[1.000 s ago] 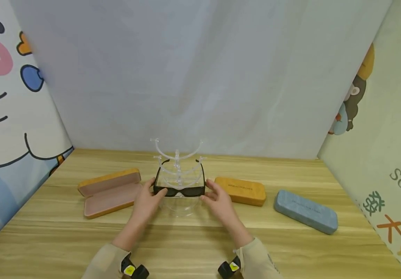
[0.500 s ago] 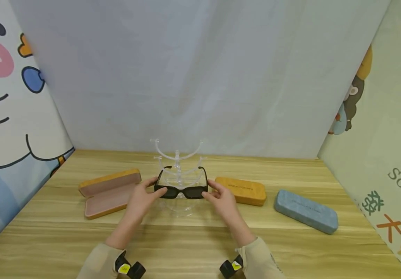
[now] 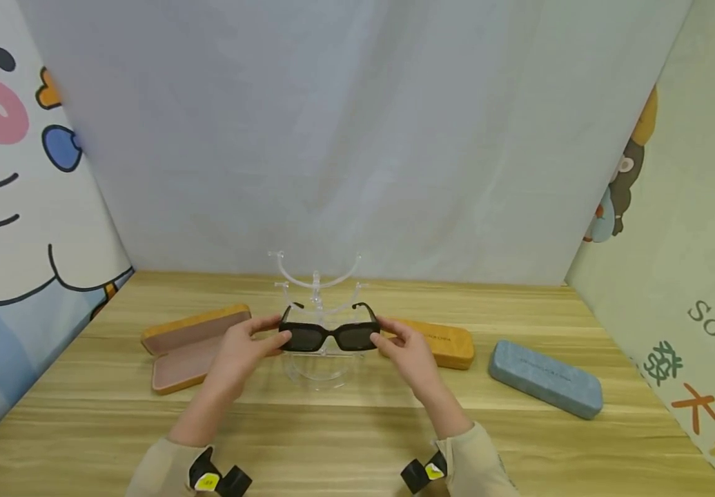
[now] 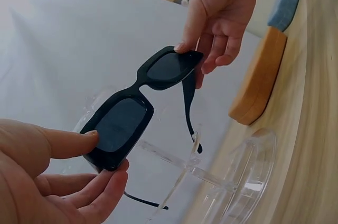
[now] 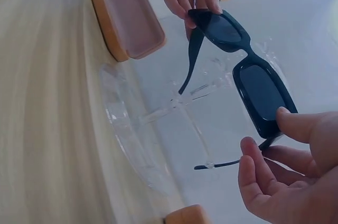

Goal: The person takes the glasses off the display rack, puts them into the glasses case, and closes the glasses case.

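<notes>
Blurred lettering (image 3: 546, 369) on blue case (image 3: 544, 388)

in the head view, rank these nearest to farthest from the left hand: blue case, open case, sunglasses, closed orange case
1. Sunglasses: pinched at one end by the left hand.
2. Open case: just left of that hand, which partly covers it.
3. Closed orange case: on the right, partly behind the right hand.
4. Blue case: farthest right.

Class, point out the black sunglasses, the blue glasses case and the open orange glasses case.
Black sunglasses (image 3: 330, 333), head view: on the bridge.
Blue glasses case (image 3: 546, 377), head view: on the closed lid.
Open orange glasses case (image 3: 187, 363), head view: on the lower half's pinkish lining.
</notes>
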Tool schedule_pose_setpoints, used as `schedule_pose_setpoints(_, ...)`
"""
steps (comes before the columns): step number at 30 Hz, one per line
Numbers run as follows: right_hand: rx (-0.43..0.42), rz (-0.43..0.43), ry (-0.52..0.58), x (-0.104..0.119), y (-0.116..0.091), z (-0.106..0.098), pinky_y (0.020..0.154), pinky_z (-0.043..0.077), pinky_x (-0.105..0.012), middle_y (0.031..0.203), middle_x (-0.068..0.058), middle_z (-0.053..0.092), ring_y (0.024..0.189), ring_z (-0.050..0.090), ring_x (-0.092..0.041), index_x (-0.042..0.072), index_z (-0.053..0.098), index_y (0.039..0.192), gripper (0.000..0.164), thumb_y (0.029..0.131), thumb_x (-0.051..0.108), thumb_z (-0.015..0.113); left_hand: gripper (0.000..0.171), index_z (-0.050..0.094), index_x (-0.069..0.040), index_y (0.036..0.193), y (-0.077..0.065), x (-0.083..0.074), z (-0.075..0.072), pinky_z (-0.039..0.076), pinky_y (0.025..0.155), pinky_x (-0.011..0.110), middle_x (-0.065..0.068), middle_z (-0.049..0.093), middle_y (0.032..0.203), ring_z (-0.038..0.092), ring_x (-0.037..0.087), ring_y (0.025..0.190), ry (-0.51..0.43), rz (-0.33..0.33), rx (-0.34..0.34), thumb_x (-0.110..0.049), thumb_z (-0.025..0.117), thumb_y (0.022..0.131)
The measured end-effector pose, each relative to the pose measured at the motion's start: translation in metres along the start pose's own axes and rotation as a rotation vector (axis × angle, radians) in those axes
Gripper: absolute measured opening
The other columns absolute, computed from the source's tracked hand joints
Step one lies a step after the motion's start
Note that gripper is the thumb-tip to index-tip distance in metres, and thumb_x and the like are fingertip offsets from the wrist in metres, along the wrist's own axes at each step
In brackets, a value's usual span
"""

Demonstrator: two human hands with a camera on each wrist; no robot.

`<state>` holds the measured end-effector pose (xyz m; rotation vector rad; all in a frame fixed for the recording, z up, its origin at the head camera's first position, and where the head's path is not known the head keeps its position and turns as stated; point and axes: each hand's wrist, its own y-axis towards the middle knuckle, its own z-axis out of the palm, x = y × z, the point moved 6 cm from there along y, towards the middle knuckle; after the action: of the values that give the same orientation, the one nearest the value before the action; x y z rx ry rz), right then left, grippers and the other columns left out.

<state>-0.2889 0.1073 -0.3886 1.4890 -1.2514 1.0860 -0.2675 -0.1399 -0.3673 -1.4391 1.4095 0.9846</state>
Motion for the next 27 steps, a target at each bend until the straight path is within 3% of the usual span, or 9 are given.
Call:
schedule_pose_setpoints(7, -0.008, -0.012, 0.006, 0.01, -0.003, -0.01, 0.082, 0.047, -0.039, 0.114, -0.013, 0.06, 0.095, 0.059, -0.022, 0.007, 0.055, 0.125, 0.041, 0.087, 0.021, 0.061, 0.055, 0.044, -0.005, 0.134, -0.006, -0.008, 0.001, 0.041, 0.095, 0.047, 0.017, 0.042, 0.136, 0.061, 0.029, 0.101, -0.001, 0.032, 0.025, -0.025, 0.062, 0.087)
schedule_pose_setpoints(15, -0.001, -0.035, 0.011, 0.023, -0.007, -0.016, 0.096, 0.042, -0.039, 0.128, -0.011, 0.053, 0.119, 0.049, -0.025, 0.007, 0.053, 0.127, 0.043, 0.089, 0.025, 0.06, 0.052, 0.048, -0.006, 0.13, -0.012, -0.017, 0.001, 0.043, 0.093, 0.044, 0.014, 0.049, 0.13, 0.054, 0.029, 0.11, 0.061, 0.063, -0.01, -0.03, 0.062, 0.086)
schedule_pose_setpoints(27, -0.001, -0.079, -0.03, 0.044, -0.018, -0.023, 0.093, 0.045, -0.036, 0.122, -0.011, 0.057, 0.113, 0.054, -0.023, 0.005, 0.055, 0.124, 0.046, 0.087, 0.031, 0.061, 0.055, 0.05, -0.007, 0.128, -0.027, -0.036, -0.008, 0.043, 0.091, 0.043, 0.014, 0.051, 0.126, 0.051, 0.028, 0.112, 0.1, 0.054, -0.04, -0.04, 0.06, 0.086)
